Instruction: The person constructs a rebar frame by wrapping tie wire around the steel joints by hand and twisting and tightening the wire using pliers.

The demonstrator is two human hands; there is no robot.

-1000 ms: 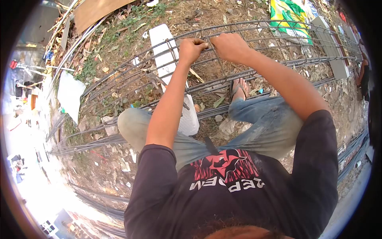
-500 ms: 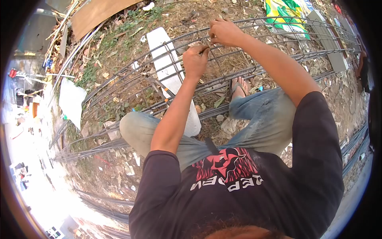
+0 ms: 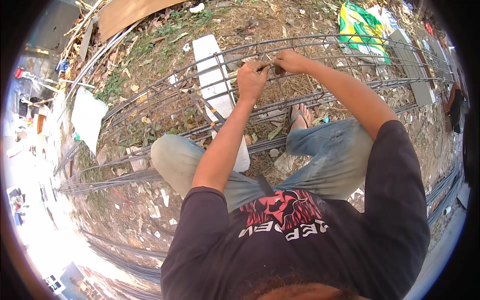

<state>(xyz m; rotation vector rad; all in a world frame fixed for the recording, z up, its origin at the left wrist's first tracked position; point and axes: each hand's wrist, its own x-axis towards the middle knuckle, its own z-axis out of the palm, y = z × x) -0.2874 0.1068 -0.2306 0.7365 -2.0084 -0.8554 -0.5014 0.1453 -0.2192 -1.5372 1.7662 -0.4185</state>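
A long steel rebar cage (image 3: 172, 86) of lengthwise bars and cross ties stretches in front of me. My left hand (image 3: 251, 80) is closed in a pinch at one of its bars, thumb and forefinger together. Close beside it, my right hand (image 3: 290, 63) has its fingers pressed together at the same spot. Whatever sits between the fingertips is too small to make out. Pincers with orange-marked handles (image 3: 214, 116) rest on the cage left of my left forearm. A white board (image 3: 216, 90) lies beneath the bars there.
My sandalled foot (image 3: 300, 116) stands by the cage's near side. A green and yellow sack (image 3: 361, 27) and a grey plank (image 3: 414, 70) are at the right. A brown board (image 3: 127, 17) and a white sheet (image 3: 88, 117) lie left. Loose rods (image 3: 120, 182) cross the littered ground.
My right hand has come down and left, closer to my left hand, and its fingers have closed in. The left hand stays at about the same bar. The view has tilted slightly.
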